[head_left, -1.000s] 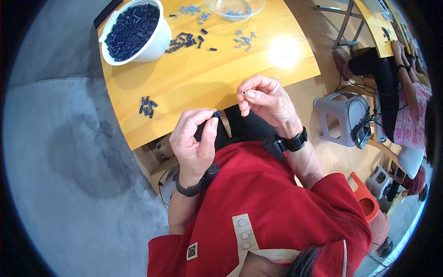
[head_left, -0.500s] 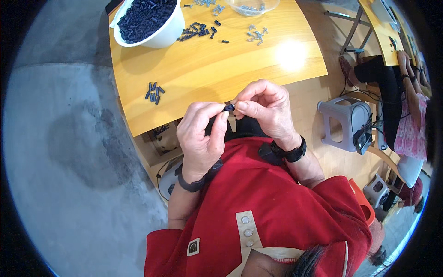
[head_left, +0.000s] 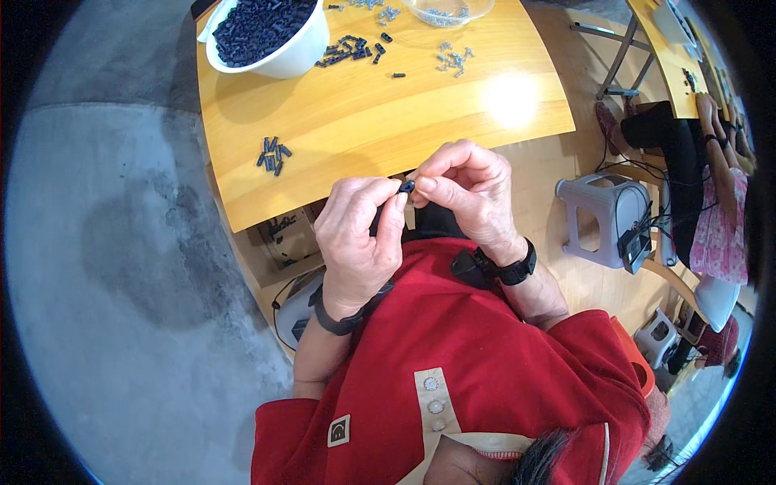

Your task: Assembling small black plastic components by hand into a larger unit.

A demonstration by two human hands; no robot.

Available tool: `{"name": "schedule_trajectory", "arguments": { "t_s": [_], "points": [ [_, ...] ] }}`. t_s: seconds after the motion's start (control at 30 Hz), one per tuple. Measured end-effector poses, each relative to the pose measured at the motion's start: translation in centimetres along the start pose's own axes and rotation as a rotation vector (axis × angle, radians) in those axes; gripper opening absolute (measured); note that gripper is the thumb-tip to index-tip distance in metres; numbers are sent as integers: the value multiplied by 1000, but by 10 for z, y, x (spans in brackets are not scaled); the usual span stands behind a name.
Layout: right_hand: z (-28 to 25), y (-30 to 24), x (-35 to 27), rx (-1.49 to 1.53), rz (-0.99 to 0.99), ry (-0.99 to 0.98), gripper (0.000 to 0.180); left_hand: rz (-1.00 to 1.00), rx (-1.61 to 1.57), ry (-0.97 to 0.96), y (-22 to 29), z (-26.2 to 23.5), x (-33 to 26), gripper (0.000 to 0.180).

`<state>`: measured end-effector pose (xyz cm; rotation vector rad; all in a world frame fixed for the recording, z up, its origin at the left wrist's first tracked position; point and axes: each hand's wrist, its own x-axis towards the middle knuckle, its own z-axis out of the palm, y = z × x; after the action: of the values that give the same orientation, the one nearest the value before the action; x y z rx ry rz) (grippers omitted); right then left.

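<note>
My left hand (head_left: 360, 230) pinches a small black plastic part (head_left: 406, 187) between thumb and fingertips, just off the table's front edge. From the other side my right hand (head_left: 469, 194) closes thumb and forefinger at the same part. Whether a second tiny piece sits in the right fingertips is hidden. A small heap of black parts (head_left: 275, 155) lies on the table (head_left: 364, 117), left of my hands. Farther back are scattered black pieces (head_left: 356, 51) and small clear or silvery pieces (head_left: 455, 58).
A white tub (head_left: 299, 56) full of black parts stands at the back left. Beside it, at the table's far side, is a clear shallow bowl (head_left: 453, 16) with small pieces. To the right are a grey plastic stool (head_left: 590, 218) with cables and a seated person (head_left: 719, 202) at another table.
The small black part has turned slightly between my fingertips. Both hands stay in nearly the same place, and the whole view has shifted a little.
</note>
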<state>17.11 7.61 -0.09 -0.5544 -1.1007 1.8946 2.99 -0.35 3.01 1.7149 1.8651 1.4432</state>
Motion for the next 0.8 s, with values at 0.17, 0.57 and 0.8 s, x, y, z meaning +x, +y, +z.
{"name": "schedule_trajectory", "arguments": {
  "t_s": [0.17,0.57,0.8],
  "points": [
    [9,-3,-6,-256,-83,49,7,48,76,0,-2,-1,-1,11],
    [10,8,-3,-237,-146,-68,22,-68,-21,63,-7,1,-6,8],
    [5,8,17,-834,-349,-141,24,-313,-240,128,-36,4,-11,6]
  ]
}}
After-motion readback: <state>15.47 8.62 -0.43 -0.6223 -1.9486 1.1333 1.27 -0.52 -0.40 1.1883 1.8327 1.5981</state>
